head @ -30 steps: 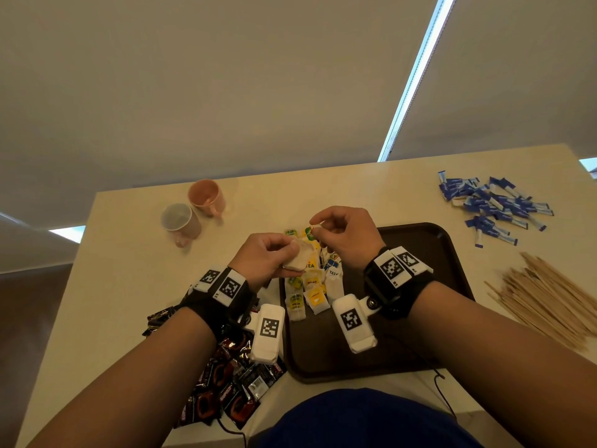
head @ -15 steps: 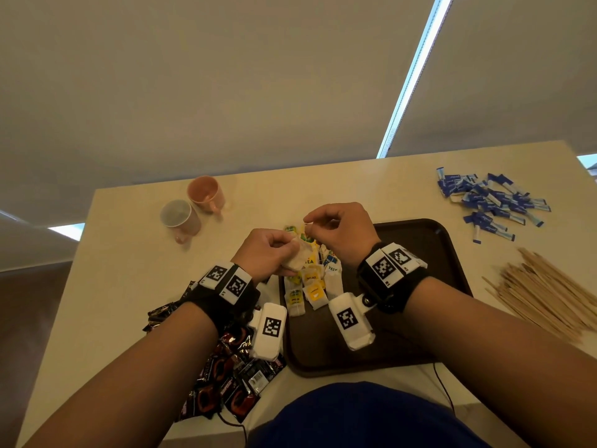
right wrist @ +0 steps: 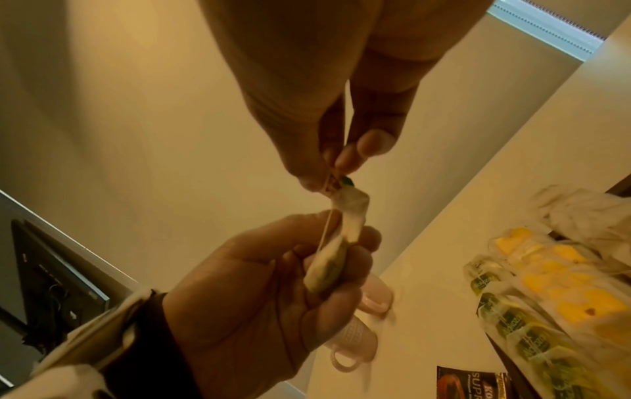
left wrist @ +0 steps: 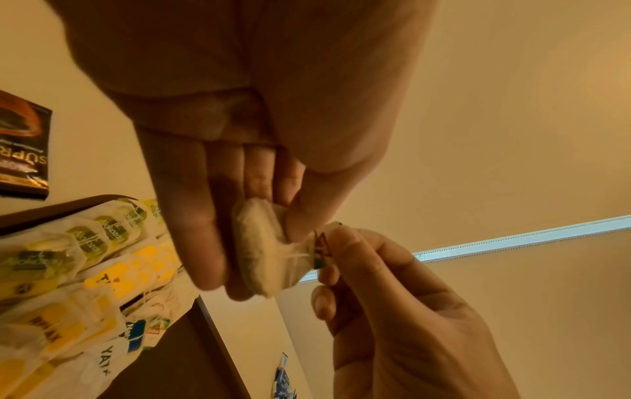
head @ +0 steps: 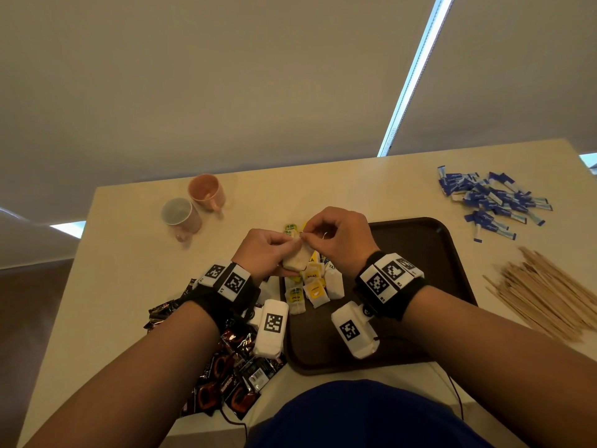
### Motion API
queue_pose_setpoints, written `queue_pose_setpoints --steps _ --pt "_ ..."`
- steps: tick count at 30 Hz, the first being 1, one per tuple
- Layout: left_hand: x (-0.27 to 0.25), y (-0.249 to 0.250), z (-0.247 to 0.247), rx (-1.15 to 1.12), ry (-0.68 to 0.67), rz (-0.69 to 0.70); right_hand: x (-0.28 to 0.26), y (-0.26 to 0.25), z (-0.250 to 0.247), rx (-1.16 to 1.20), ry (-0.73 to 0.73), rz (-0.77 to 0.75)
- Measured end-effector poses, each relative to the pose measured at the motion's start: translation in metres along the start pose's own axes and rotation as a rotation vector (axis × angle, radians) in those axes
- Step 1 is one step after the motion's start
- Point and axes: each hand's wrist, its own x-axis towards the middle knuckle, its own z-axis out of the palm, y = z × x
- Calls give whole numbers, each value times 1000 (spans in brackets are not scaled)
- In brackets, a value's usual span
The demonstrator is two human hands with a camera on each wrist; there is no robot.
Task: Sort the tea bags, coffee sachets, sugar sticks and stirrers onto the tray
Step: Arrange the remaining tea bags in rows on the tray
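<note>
My left hand [head: 268, 250] grips a white tea bag [head: 296, 258] [left wrist: 259, 248] [right wrist: 328, 259] above the tray's left edge. My right hand [head: 336, 234] pinches that bag's small tag [left wrist: 319, 249] [right wrist: 336, 186] and string at its top corner. Under both hands a pile of yellow and green tea bags [head: 310, 286] lies on the left part of the dark brown tray [head: 420, 253]. Black and red coffee sachets [head: 232, 373] lie heaped on the table left of the tray. Blue sugar sticks [head: 491, 202] and wooden stirrers [head: 549, 292] lie to its right.
A pink cup [head: 208, 192] and a white cup [head: 181, 215] stand at the back left of the beige table [head: 129, 260]. A thin black cable [head: 452, 392] trails off the table's near edge by my blue-clad lap.
My hands have come closer together. The right hand's fingertips now meet the top of the tea bag held in the left hand, pinching its tag.
</note>
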Motion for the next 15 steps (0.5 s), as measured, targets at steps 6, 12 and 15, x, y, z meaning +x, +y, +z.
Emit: queue_pose_setpoints --steps 6,12,15 --pt "0 2 3 -64 14 -24 0 2 2 -73 -45 -90" --pt "0 6 -1 -325 -48 -68 -1 8 0 -79 -103 -44" --pt "1 6 -2 -287 -76 -39 -2 7 1 -22 -95 -19"
